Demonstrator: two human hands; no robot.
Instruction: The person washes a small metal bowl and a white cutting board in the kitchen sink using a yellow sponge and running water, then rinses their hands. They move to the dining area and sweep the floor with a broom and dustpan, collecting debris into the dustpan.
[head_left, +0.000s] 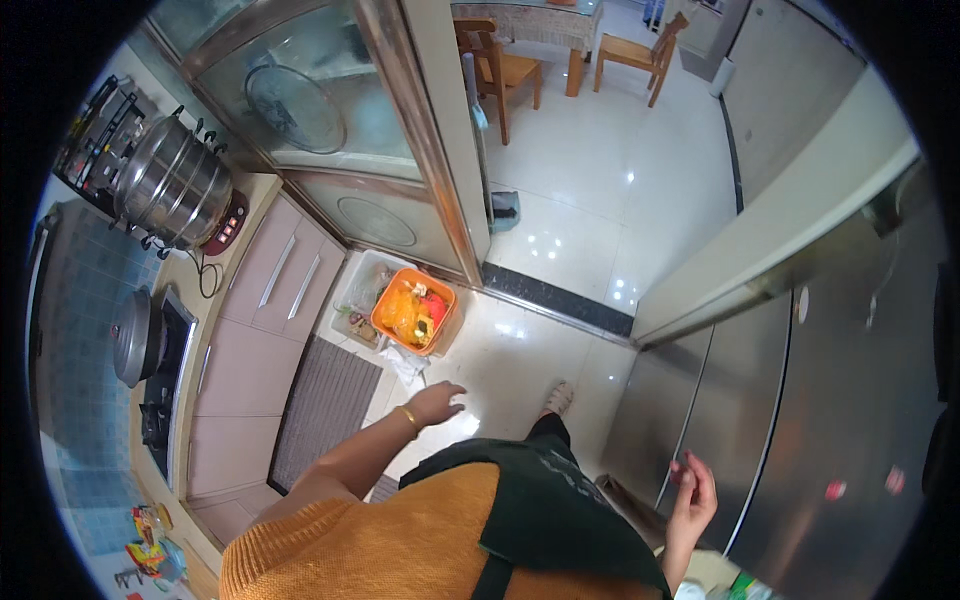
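Observation:
My left hand (439, 403), a gold bangle on its wrist, hangs over the tiled floor with its fingers loosely apart and nothing in them. Nearest to it is a white cloth or crumpled paper (406, 363) on the floor, beside an orange waste bin (380, 324) full of yellow plastic and scraps. My right hand (694, 495) is raised in front of the stainless steel refrigerator (840, 390), fingers slightly bent, with no object visible in it. A dark green apron (570, 510) covers my front.
A white crate (346, 283) with bagged vegetables adjoins the bin. Left, a counter bears a multi-tier steamer (176, 187) and a lidded pan (136, 337) on the stove. A grey mat (330, 405) lies below. Ahead are a dark door sill (559, 298) and wooden chairs (634, 51).

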